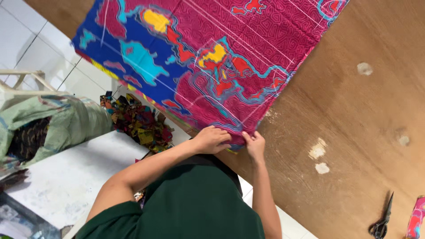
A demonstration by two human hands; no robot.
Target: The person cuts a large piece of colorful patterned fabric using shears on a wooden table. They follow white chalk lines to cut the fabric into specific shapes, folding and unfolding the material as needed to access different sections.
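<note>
A large patterned fabric point(208, 53), magenta and blue with yellow, cyan and red patches and white chalk lines, lies spread on a brown wooden table point(354, 110). My left hand point(211, 140) presses on the fabric's near corner at the table edge, fingers curled over the cloth. Just to its right, my right hand point(255, 144) pinches the same corner's edge. Both hands are close together. My green sleeve point(190, 208) fills the lower centre.
Black scissors point(381, 221) lie on the table at the lower right, beside a strip of pink fabric point(416, 219). Colourful fabric scraps point(137, 121) are piled on the floor. A green sack point(53, 126) and a white surface point(75, 177) stand at the left.
</note>
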